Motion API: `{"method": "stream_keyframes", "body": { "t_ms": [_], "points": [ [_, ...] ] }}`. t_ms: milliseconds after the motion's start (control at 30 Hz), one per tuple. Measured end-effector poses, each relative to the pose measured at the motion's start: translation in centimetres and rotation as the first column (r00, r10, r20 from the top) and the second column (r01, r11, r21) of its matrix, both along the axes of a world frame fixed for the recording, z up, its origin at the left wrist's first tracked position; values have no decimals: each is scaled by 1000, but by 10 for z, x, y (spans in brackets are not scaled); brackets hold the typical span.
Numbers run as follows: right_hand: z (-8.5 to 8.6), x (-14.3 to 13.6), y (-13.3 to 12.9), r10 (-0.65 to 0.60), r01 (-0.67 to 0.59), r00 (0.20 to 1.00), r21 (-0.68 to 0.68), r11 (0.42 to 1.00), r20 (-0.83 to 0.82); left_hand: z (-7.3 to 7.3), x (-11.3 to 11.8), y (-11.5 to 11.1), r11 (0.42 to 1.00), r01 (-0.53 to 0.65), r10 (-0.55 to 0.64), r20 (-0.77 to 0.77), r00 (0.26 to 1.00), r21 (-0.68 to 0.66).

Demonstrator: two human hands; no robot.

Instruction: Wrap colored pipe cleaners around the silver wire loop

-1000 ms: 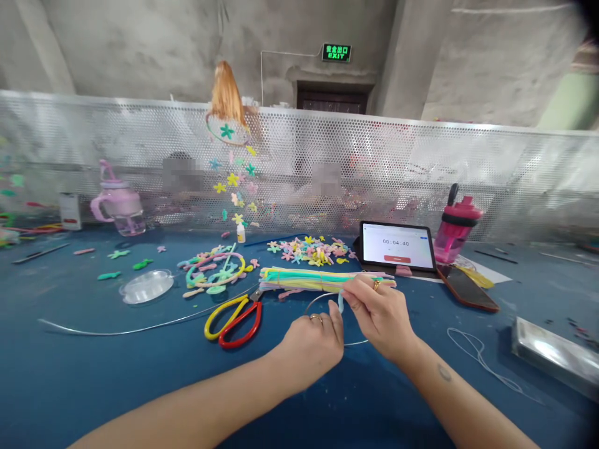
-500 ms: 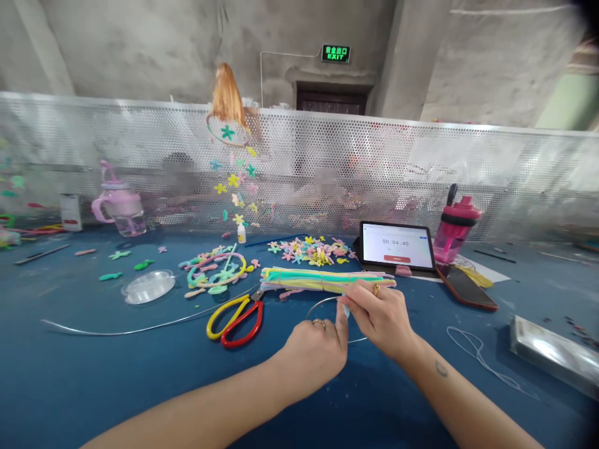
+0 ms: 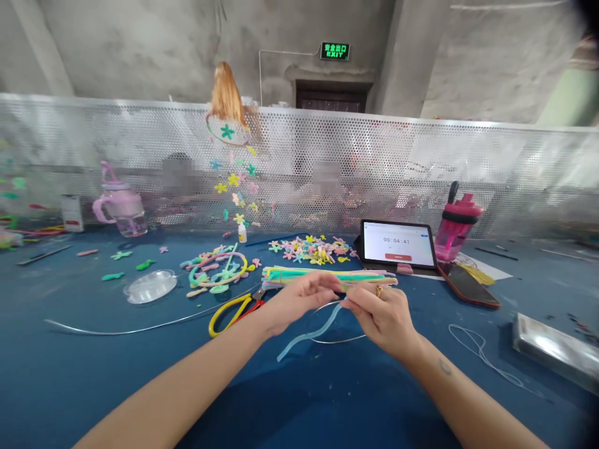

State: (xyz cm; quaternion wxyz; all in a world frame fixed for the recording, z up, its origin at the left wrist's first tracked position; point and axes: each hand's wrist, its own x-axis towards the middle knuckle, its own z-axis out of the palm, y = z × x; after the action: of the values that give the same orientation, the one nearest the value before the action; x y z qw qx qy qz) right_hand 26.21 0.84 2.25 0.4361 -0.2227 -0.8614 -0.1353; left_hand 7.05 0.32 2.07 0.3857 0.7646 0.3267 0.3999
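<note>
- Our right hand [image 3: 384, 315] is pinched tight, thumb and forefinger closed on one end of a light blue fuzzy stem [image 3: 306, 337].
- Our left hand [image 3: 299, 302] is loosely open beside it, the fingers gently curved and a gap showing above the thumb — we cannot tell whether its fingertips touch anything.
- The fuzzy stem trails from our right fingertips down toward the left, in the air or on the table [image 3: 290, 411]; we cannot tell which.
- A thin wire hoop [image 3: 337, 342] curves behind the stem and runs to our right hand; whether we grip it too is hidden.
- Just beyond our hands lies a bundle of pastel stems [image 3: 281, 276], partly covered by our fingers.
- Next to our left forearm we have scissors [image 3: 247, 300] with one yellow and one red handle, the red one mostly hidden.
- Farther left are a pastel-wrapped ring [image 3: 244, 268] among small pieces and a clear dish [image 3: 150, 287].
- Beyond the bundle sits a heap of little flowers [image 3: 322, 249] — with a propped tablet [image 3: 397, 244] to its right.
</note>
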Motion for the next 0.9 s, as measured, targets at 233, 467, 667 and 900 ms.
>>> {"method": "stream_keyframes", "body": {
  "t_ms": [233, 467, 667, 900],
  "points": [
    [-1, 2, 1, 19, -19, 1000, -27, 999, 11, 3, 7, 6, 992, 103, -109, -79, 991, -76],
    [-2, 4, 2, 22, -23, 1000, -94, 995, -13, 38, 4, -28, 805, -181, 360, -223, 906, 565],
    [4, 6, 3, 23, -26, 1000, -221, 975, -17, 14, 10, -47, 294, 14, 668, -216, 712, 956],
    [11, 9, 5, 91, -102, 995, -374, 922, -45, -5, 18, -54, 121, 315, 781, -286, 555, 941]
  ]
}}
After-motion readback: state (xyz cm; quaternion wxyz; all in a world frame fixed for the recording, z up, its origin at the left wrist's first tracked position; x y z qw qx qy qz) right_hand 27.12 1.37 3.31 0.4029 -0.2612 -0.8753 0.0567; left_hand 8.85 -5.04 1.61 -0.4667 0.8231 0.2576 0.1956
